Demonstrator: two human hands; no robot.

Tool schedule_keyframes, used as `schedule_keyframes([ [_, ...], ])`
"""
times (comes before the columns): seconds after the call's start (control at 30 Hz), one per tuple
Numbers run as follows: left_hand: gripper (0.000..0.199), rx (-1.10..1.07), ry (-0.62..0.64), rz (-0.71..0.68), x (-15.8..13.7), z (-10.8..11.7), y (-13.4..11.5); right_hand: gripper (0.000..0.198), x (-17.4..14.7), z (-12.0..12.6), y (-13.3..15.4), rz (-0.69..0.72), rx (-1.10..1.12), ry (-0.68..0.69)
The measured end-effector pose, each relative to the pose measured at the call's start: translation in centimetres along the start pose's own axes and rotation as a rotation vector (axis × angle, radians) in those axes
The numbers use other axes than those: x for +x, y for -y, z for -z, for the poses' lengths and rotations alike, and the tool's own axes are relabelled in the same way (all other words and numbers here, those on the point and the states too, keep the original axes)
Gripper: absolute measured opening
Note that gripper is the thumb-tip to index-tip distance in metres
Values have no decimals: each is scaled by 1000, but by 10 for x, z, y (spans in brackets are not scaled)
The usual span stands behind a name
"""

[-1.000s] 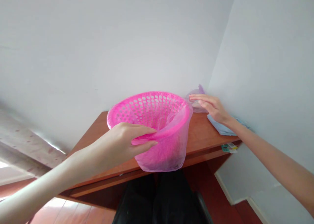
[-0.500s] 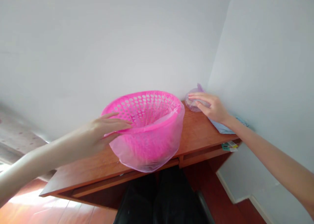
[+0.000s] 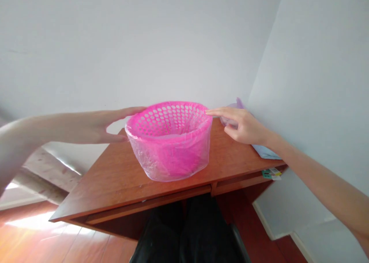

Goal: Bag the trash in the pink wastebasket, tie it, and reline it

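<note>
A pink plastic basket [image 3: 170, 140] with round holes stands upright on the wooden desk. A thin translucent plastic bag [image 3: 144, 159] lines it and hangs folded over the rim down the outside. My left hand [image 3: 108, 124] is at the basket's left side, thumb and fingers spread apart, the fingertips at the rim. On the other side my right hand [image 3: 245, 126] is open, its stretched fingers touching the right edge of the rim over the plastic. The left fingertips are partly hidden behind the basket.
Behind my right hand lies a bundle of purple translucent plastic [image 3: 230, 121], partly hidden. A light blue item [image 3: 266, 152] rests near the right end of the desk [image 3: 115, 186]. White walls meet behind the desk. A drawer [image 3: 242, 182] sits below its front edge.
The basket has shifted back toward the wall and sits more level. My left hand has moved from the front rim to the left side; my right hand has come to the right rim.
</note>
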State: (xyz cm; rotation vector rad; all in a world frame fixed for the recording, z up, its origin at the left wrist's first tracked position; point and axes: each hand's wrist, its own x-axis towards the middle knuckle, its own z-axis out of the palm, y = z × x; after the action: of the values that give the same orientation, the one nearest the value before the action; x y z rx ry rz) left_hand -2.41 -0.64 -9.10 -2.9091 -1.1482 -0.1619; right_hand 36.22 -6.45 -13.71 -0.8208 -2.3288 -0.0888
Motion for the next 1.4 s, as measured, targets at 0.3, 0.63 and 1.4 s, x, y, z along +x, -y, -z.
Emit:
schedule_keyframes([
  [0.3, 34, -411, 201, -186, 70, -18, -90, 41, 41, -47, 6, 82, 99, 150],
  [0.63, 29, -297, 144, -67, 26, -30, -44, 38, 10, -61, -66, -14, -10, -69],
  [1.4, 34, -360, 110, -48, 38, -35, -38, 52, 57, -68, 4, -69, 52, 254],
])
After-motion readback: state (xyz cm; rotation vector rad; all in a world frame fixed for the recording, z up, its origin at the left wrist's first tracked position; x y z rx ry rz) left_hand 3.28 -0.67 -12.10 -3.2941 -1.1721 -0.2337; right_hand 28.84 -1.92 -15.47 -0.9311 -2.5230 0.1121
